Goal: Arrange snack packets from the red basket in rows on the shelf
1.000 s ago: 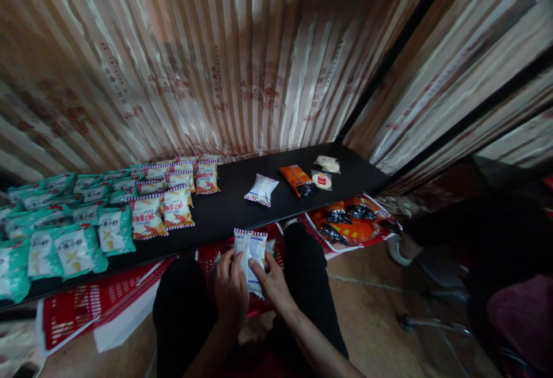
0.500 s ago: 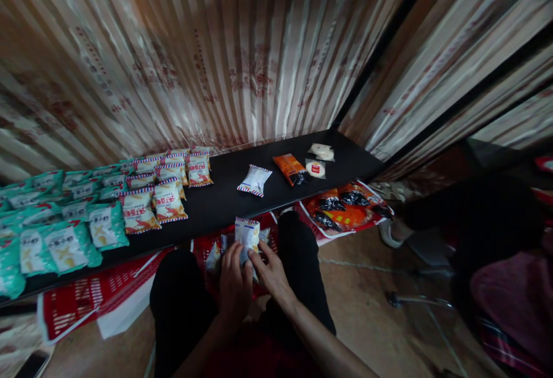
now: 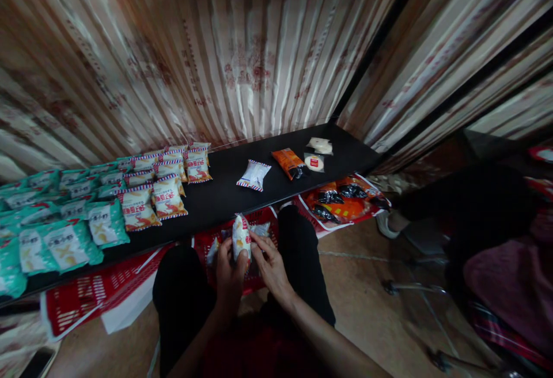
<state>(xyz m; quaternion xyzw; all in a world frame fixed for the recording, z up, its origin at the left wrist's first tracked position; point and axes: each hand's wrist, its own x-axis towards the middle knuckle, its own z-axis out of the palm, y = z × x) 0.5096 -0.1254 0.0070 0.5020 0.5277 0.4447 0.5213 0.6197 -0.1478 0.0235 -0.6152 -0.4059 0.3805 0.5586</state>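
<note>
Between my knees, above a red basket (image 3: 264, 215), I hold a small snack bag (image 3: 241, 237) upright and turned edge-on. My left hand (image 3: 230, 268) is closed on its left side, thumb at the lower front. The fingers of my right hand (image 3: 270, 263) touch its right side. More silvery bags lie in the basket below, partly hidden by my hands. On the black shelf ahead, one white snack bag (image 3: 253, 175) lies alone with its back up. Left of it stand several orange-and-white snack bags (image 3: 169, 198) in rows.
Several teal snack bags (image 3: 106, 222) fill the shelf's left end. An orange packet (image 3: 288, 163) and round white crackers in clear wrap (image 3: 314, 162) lie on the right. Another red basket (image 3: 341, 223) holds orange-and-black packets. A person's leg and shoe (image 3: 389, 223) are at right.
The snack bag in my hands has turned from its printed back to edge-on, showing part of its front. The view has shifted slightly.
</note>
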